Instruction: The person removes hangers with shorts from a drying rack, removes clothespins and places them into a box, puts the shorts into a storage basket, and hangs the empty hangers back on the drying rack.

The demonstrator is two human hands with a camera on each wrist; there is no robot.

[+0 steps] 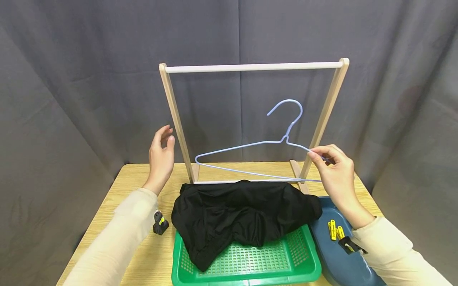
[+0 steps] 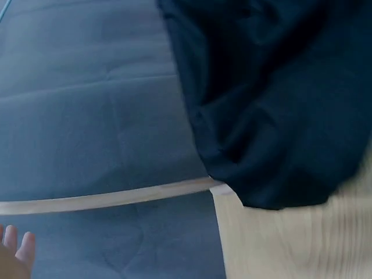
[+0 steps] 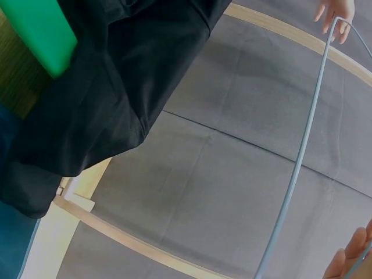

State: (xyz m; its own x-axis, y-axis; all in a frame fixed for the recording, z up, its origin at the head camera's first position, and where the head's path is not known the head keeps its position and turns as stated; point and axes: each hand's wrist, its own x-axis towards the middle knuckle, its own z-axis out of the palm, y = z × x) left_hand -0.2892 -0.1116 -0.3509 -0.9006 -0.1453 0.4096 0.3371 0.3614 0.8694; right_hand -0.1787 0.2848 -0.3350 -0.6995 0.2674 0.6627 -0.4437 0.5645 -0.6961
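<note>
A light blue clothes hanger [image 1: 247, 146] is pinched near its right end by my right hand [image 1: 334, 169], its hook pointing up and curving left. It hangs in the air in front of the rack, above the black garment [image 1: 247, 210]. My left hand [image 1: 161, 159] is raised beside the rack's left post, holding nothing, fingers loosely bent and apart from the hanger. In the right wrist view the hanger [image 3: 296, 168] runs up toward the left hand [image 3: 339, 14]. The black garment lies crumpled over the green basket [image 1: 247, 262], covering its back part.
A wooden clothes rack [image 1: 250, 68] with a white top bar stands at the back of the table [image 1: 150, 254]. On the right, a dark blue tray [image 1: 323, 214] holds several yellow clothespins [image 1: 333, 230]. Grey curtains [image 1: 200, 31] hang behind and around the table.
</note>
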